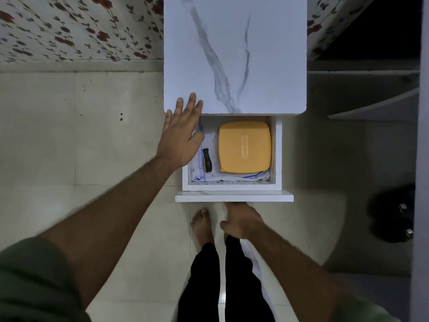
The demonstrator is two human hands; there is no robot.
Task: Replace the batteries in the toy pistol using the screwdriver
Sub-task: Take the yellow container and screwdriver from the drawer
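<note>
The left hand (182,133) is spread flat, fingers straight, hovering over the left rim of the open drawer (232,187) with its fingertips reaching the front edge of the marble-patterned table (234,54); it holds nothing. The right hand (241,219) sits at the drawer's front panel, its fingers hidden beneath it, so whether it is gripping the panel cannot be told. The screwdriver (207,160), black and yellow in the handle, lies just beside the left hand on a white cloth (243,176) in the drawer's left part, its shaft running toward the back under the hand's edge. The step in hand looks to be fetching the tool: best to drop the left hand onto the handle rather than the thin shaft, pinch it and lift straight up, clear of the cloth so it does not drag. By count: one screwdriver, one yellow lidded box (245,147), one cloth, one drawer. No toy pistol or batteries are visible; they may be inside the box.
</note>
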